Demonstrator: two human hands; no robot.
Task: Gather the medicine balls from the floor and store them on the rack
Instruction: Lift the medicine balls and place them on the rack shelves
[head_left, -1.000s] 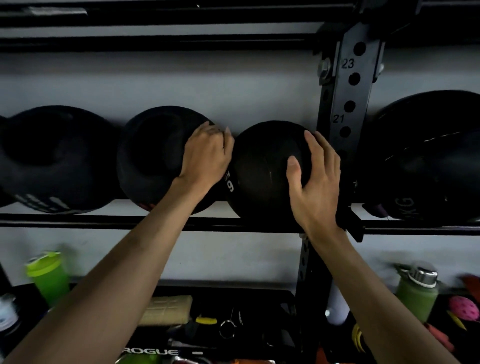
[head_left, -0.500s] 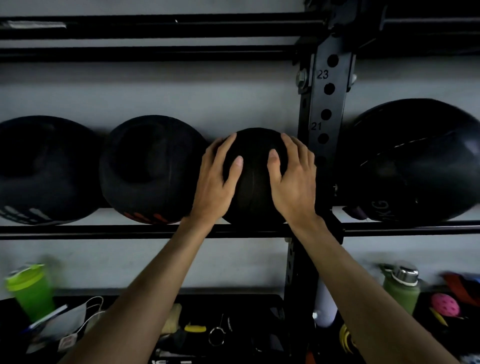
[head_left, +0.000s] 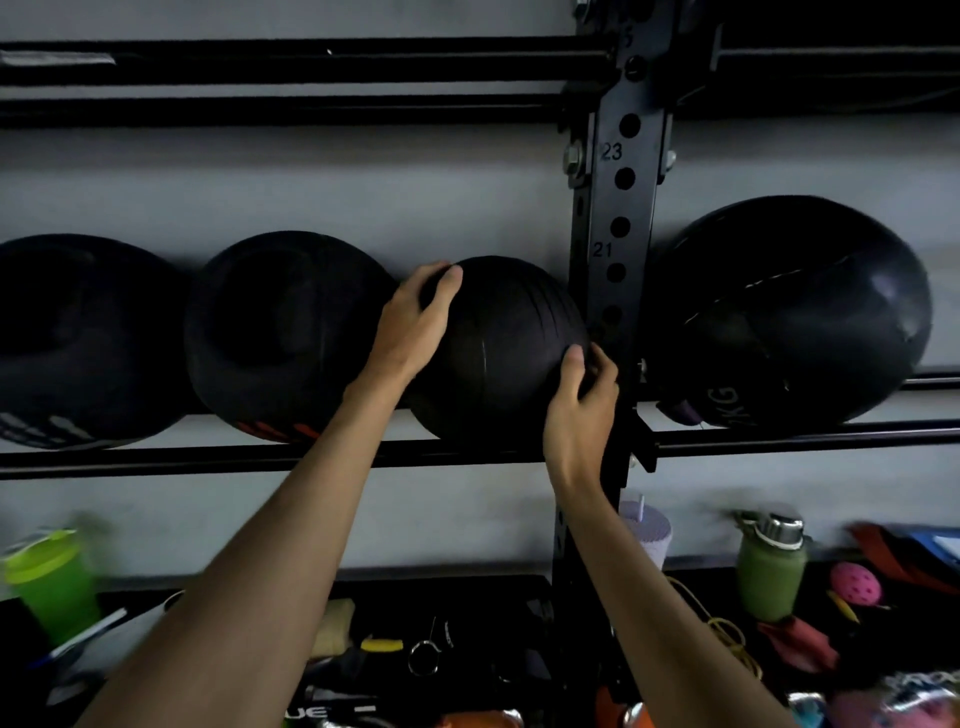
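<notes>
- Seating medicine ball (head_left: 498, 353) on rack rail (head_left: 208, 458) beside upright (head_left: 621, 228), likely to stop rolling
- Grip: left hand (head_left: 410, 327), right hand (head_left: 579, 415) fingers (head_left: 449, 280) curled round opposite sides, steadying it

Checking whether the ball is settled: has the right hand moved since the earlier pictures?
Yes. The right hand slid down and rightward from the front of the medicine ball to its lower right edge, beside the rack upright.

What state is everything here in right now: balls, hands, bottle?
Middle medicine ball: on the rack, gripped by both hands.
Left hand: curled over its upper left.
Right hand: gripping its lower right.
Dented medicine ball, left neighbour: resting on the rack.
Large ball, far right: resting on the rack.
Olive bottle: upright, capped.
</notes>
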